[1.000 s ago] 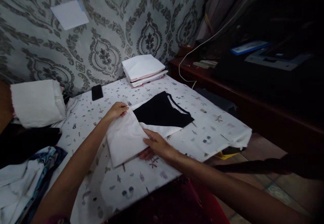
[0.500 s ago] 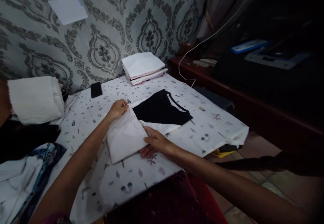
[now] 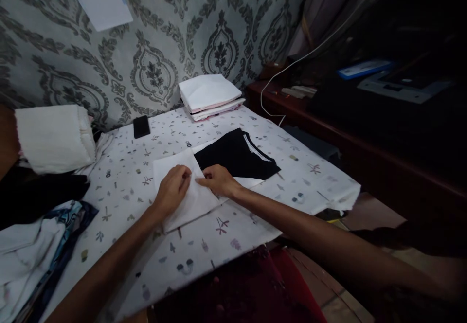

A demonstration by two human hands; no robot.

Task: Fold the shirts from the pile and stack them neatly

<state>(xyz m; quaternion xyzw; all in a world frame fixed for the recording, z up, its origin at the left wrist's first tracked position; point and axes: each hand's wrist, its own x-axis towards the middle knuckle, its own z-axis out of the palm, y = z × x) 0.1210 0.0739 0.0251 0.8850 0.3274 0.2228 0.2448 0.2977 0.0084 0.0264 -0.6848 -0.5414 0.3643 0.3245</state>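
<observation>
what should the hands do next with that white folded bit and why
Probably slide the left hand and right hand apart along the edge of the white flap to smooth it: both sit close together near that edge, while the black cloth beyond lies flat.

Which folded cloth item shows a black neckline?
The shirt touched by the left hand and right hand; the stack by the wall has a white top, the far-left bundle is off-white.
</observation>
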